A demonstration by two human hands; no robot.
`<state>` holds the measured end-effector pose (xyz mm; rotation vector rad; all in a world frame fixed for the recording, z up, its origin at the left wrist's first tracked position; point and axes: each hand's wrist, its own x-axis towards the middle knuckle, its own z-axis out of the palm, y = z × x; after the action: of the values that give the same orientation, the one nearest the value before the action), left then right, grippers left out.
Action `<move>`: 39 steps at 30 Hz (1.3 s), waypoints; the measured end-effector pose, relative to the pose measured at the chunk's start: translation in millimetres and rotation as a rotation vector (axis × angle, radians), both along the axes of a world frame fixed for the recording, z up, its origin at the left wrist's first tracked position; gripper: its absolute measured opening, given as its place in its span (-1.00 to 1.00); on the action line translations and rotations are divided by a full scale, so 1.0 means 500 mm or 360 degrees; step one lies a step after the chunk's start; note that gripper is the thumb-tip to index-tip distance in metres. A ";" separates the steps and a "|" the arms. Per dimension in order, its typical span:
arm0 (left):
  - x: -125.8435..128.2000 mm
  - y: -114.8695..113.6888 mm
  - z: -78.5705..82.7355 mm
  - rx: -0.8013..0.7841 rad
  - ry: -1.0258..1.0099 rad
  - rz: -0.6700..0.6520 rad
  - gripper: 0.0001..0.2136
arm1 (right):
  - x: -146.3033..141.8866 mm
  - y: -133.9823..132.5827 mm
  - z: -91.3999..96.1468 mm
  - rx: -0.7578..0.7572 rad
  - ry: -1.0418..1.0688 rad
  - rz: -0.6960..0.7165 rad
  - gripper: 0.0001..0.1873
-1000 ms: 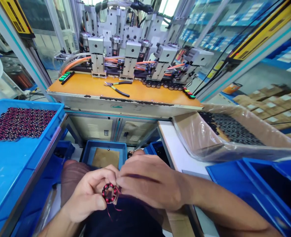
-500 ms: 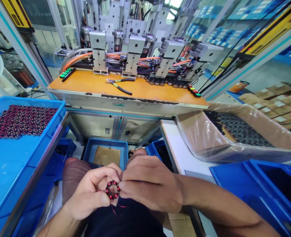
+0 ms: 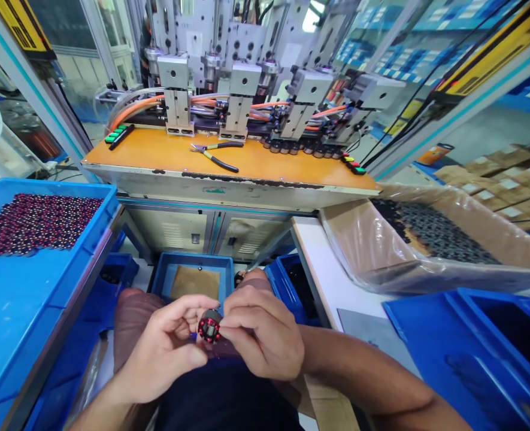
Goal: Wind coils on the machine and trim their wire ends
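A small ring-shaped motor stator (image 3: 209,327) with red wire windings and a dark outer ring is up between my hands, over my lap. My left hand (image 3: 163,344) curls round its left side, index finger along the top and other fingers behind, with the thumb low and slightly apart from the ring. At its right edge, my right hand (image 3: 265,335) pinches with thumb and forefinger; whether it grips the ring or a wire end is too small to tell. Thin red wire ends hang below the stator.
On the left, a blue tray (image 3: 44,299) holds many wound stators (image 3: 44,221). Cutting pliers (image 3: 220,157) lie on the orange machine table (image 3: 157,152) ahead. A plastic-lined carton (image 3: 350,239) of dark parts stands right, beside blue bins (image 3: 426,323). A blue tray (image 3: 157,272) sits low ahead.
The stator has turned, so its outer side now shows, and has risen a little. My left thumb has come off its rim. My right hand has shifted left and rotated at its edge.
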<state>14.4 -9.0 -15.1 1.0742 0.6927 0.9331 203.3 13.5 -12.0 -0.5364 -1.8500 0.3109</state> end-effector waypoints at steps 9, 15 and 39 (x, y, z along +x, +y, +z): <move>0.007 -0.018 -0.010 0.0129 0.0180 0.0291 -0.78 | -0.005 -0.011 0.000 -0.0009 -0.0071 -0.0257 -0.90; -0.003 -0.019 -0.017 0.0349 -0.0050 0.0323 -0.80 | -0.009 -0.014 0.003 -0.0193 -0.0047 -0.0288 -0.90; 0.011 -0.013 -0.004 0.0134 -0.0066 0.0312 -0.73 | 0.003 -0.011 0.022 -0.0017 -0.0078 -0.0253 -0.91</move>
<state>20.0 -15.4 -17.2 1.0713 0.7391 1.1585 204.9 7.8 -0.9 -0.6998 -1.8409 0.2028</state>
